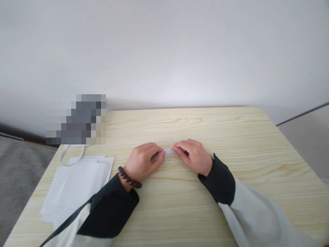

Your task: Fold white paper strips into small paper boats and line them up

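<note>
Between my two hands is a narrow white strip of paper (168,151), held low over the middle of the table. My left hand (144,160) pinches its left end between thumb and fingers. At the other end, the thumb and fingertips of my right hand (193,155) are closed on it. Only a short stretch of the strip shows between the fingertips; the rest is hidden by my fingers. A dark beaded bracelet (128,178) circles my left wrist.
White paper sheets (77,181) lie in a loose pile at the left, partly under my left sleeve. Behind them a pixelated dark object (79,120) stands near the table's far left corner, with a white cable (61,159) looping below it. A pale wall (180,51) borders the wooden table (257,147).
</note>
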Demonstrator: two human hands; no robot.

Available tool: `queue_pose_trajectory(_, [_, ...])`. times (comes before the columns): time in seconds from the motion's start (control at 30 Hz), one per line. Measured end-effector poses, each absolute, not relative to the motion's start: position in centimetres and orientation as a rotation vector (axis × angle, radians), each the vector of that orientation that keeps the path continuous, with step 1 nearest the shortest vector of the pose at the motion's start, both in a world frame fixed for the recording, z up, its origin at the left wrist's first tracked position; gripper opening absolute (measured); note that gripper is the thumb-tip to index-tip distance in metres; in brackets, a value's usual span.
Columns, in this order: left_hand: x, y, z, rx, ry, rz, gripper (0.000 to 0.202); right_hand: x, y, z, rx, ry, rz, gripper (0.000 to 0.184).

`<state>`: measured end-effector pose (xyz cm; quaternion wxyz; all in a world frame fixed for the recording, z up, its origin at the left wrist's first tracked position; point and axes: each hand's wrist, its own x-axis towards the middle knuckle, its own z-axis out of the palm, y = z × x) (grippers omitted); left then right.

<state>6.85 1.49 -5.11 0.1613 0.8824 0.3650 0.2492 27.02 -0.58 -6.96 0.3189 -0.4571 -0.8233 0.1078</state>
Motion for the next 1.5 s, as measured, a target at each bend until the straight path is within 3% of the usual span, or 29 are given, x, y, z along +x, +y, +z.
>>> queue_pose_trajectory(0.8, [6.9, 1.2, -5.2, 2.466, 1.094, 0.694, 0.021, 27.4, -0.9, -6.9, -1.171, -2.142, 0.249, 0.018])
queue_pose_trajectory(1.13, [6.6, 1.6, -5.6, 2.271, 1.073, 0.683, 0.021, 27.8, -1.2, -6.5, -1.178, -2.093, 0.530, 0.015])
queue_pose_trajectory(1.37, [6.5, 1.6, -4.9, 2.128, 1.137, 0.674, 0.022, 28.4, -1.1, -6.0, -1.151, -1.967, 0.994, 0.024])
queue_pose_trajectory(1.5, [6.5, 1.5, -4.5, 2.077, 1.179, 0.630, 0.022, 28.4, -1.1, -6.0, -1.199, -1.880, 1.056, 0.022])
